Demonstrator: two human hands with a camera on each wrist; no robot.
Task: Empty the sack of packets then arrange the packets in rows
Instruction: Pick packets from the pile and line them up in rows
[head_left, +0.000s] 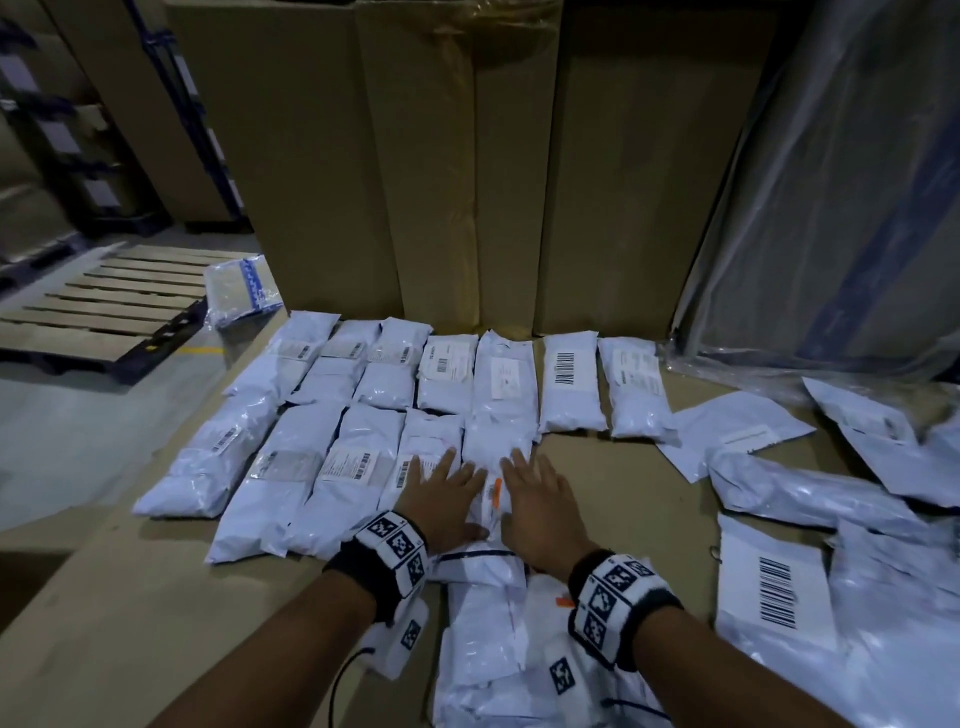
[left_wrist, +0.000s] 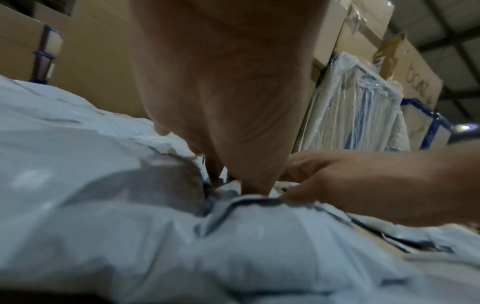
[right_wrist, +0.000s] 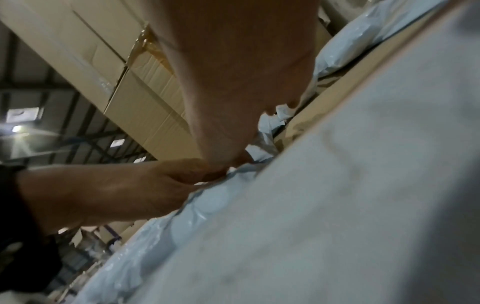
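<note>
White plastic packets lie in two rows on a cardboard surface (head_left: 623, 499): a back row (head_left: 571, 384) and a nearer row (head_left: 291, 467). My left hand (head_left: 441, 488) and right hand (head_left: 535, 488) lie side by side, fingers straight, flat on the packet (head_left: 496, 441) at the right end of the nearer row. The left wrist view shows my left palm (left_wrist: 228, 102) pressing on white plastic (left_wrist: 130, 205), with the right hand (left_wrist: 363, 181) beside it. In the right wrist view my right palm (right_wrist: 241, 82) is over a packet (right_wrist: 337, 205), close to the left hand (right_wrist: 116, 191).
Loose packets lie scattered at the right (head_left: 810, 493) and heaped under my forearms (head_left: 493, 649). Tall cardboard boxes (head_left: 441, 182) stand right behind the rows. A plastic-wrapped item (head_left: 857, 208) leans at the right. A wooden pallet (head_left: 114, 296) and a wrapped parcel (head_left: 241, 288) are at the left.
</note>
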